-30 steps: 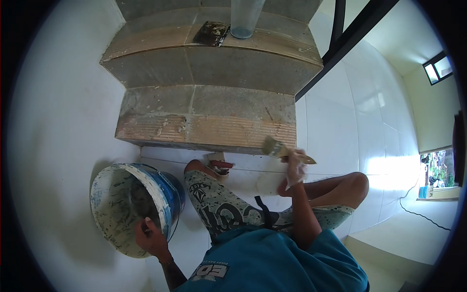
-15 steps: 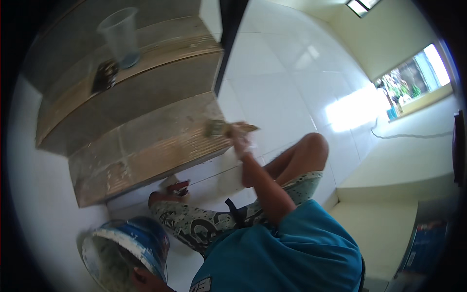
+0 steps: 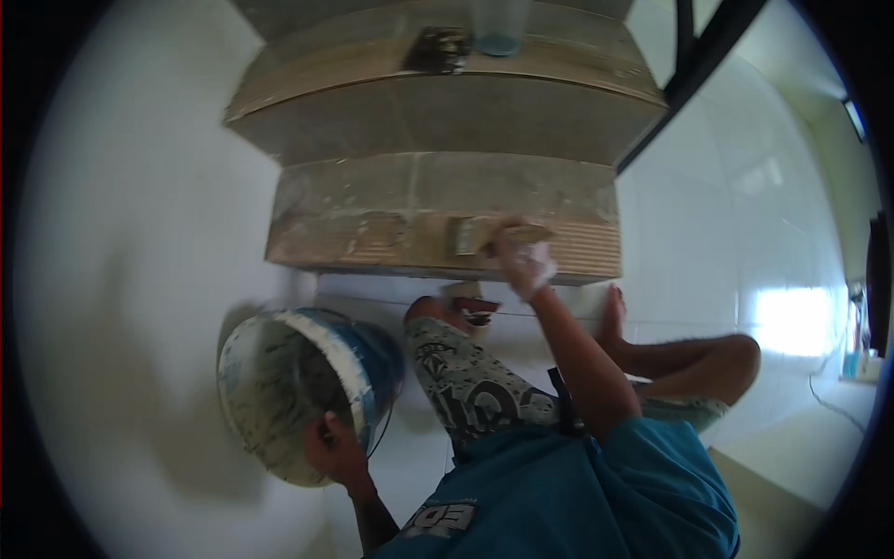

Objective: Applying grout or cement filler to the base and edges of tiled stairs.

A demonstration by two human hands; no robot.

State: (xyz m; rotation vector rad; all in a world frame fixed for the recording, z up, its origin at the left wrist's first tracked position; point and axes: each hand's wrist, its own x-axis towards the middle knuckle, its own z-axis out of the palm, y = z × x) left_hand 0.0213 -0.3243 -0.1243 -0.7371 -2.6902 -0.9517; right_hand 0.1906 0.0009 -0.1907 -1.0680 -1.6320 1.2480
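Note:
My right hand point(image 3: 521, 261), with whitish residue on it, is closed around the wooden handle of a flat paintbrush point(image 3: 468, 236). The brush lies sideways over the front part of the lowest tiled step point(image 3: 372, 191), its head pointing left; motion blurs it, so contact with the tile is unclear. Down at the left, my left hand point(image 3: 337, 454) is curled over the near rim of a blue bucket point(image 3: 377, 359). Its fingers are partly hidden, but they appear to grip the rim. Grey-white smears coat the bucket's inside and rim.
On the step above stand a clear plastic cup point(image 3: 499, 33) and a dark, stained flat piece point(image 3: 438, 49). A small red-and-white object point(image 3: 477, 307) sits on the white floor by my foot. A white wall point(image 3: 140, 233) borders the left; a black railing post point(image 3: 694, 84) rises right.
My view has swung, so the steps and bucket appear farther right. The brush has moved left along the step, away from its right end. My left hand stays at the bucket.

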